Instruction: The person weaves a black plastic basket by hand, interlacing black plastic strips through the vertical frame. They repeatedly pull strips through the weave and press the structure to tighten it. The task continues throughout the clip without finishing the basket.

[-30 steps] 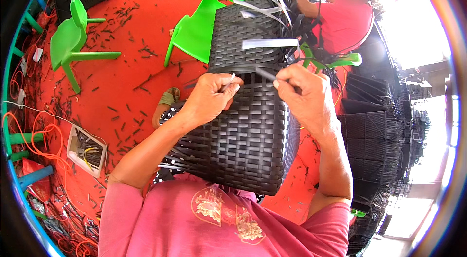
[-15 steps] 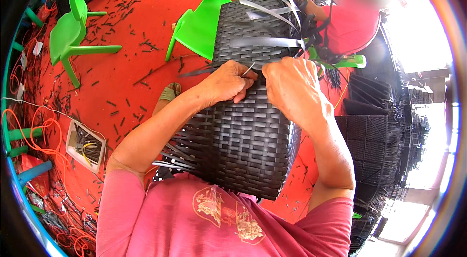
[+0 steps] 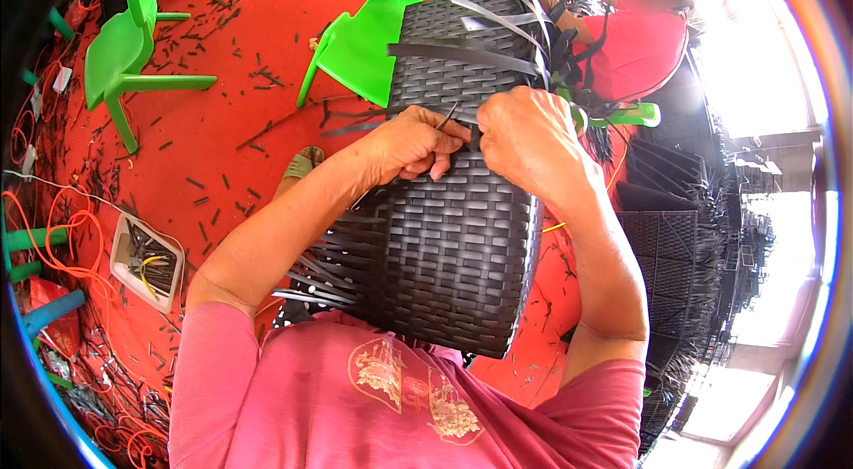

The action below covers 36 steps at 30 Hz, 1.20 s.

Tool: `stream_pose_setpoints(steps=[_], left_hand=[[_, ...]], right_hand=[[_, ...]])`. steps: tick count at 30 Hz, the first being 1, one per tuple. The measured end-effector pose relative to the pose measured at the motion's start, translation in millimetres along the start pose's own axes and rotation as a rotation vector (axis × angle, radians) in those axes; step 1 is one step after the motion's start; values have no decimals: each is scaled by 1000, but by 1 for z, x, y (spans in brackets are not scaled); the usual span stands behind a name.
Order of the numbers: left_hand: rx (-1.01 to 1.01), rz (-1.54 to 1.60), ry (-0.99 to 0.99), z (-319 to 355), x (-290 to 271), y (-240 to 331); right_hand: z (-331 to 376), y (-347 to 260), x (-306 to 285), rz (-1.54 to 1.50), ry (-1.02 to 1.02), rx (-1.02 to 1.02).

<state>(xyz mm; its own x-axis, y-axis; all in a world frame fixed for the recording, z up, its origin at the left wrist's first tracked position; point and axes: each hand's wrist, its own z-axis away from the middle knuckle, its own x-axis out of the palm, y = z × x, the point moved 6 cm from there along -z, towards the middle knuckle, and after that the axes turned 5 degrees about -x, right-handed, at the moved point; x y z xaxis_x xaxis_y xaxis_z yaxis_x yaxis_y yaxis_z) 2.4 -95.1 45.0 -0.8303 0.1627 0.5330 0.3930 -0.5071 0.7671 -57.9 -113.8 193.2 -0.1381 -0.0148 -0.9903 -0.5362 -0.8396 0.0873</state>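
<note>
Woven black wicker basket (image 3: 444,229) rests against the person's chest, loose flat strips fanning from its far end. Beyond the basket lie a red floor (image 3: 222,140) and a green plastic chair (image 3: 369,43). On the basket's upper face, the right hand (image 3: 529,136) is fisted, the left hand (image 3: 413,145) pinching a thin dark strip (image 3: 447,116).

Weaving workshop, stacked woven baskets (image 3: 662,229), floor offcuts (image 3: 222,127)
</note>
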Motion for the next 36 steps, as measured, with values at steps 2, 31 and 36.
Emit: stream_pose_setpoints(steps=[2, 31, 36], left_hand=[[-15, -40, 2, 1, 2, 2], [258, -216, 129, 49, -6, 2], [103, -307, 76, 28, -5, -4]], right_hand=[[-5, 0, 11, -13, -9, -42], [28, 10, -38, -430, 129, 220], [27, 24, -37, -433, 115, 256]])
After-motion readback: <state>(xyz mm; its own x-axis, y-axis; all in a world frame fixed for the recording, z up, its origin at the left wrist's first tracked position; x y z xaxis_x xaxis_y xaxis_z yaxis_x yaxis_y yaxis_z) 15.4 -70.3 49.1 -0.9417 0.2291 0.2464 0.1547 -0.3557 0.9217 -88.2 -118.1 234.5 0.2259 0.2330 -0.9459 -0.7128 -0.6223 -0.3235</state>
